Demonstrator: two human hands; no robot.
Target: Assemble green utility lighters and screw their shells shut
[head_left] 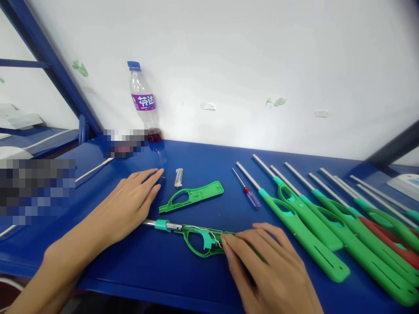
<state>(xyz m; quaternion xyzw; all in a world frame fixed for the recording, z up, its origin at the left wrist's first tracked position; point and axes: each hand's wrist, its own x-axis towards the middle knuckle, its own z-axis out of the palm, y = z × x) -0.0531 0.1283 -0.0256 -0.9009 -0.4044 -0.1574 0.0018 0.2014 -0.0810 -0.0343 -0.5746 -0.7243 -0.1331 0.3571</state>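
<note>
A: Where is the opened lighter with the green plastic handle (200, 254)?
B: On the blue desk (176, 279), in front of the person. Its silver metal tube (174, 226) runs under the left hand (131, 203).

A: What are the hands doing?
B: The left lies loosely spread, fingers apart, seemingly grasping nothing. The right hand (271, 266) has thumb and forefinger closed at the opened handle, probably to steady it; I can't tell whether they pinch the thin white wires (214, 236) or the shell.

A: Why is the rest set out this way?
B: The loose green half-shell (206, 192) lies inner side up just beyond, presumably for easy reach. The screwdriver with a clear purple-and-red handle (250, 197) seems parked handle-first toward the right hand.

A: Counts?
B: One opened lighter, one loose half-shell, one screwdriver, one small clear plastic piece (178, 177), one purple-labelled bottle (144, 102). Among the assembled lighters (314, 247) on the right I count nine tubes; one red handle (386, 237) shows, the others visible are green, overlapping and partly cut off.
</note>
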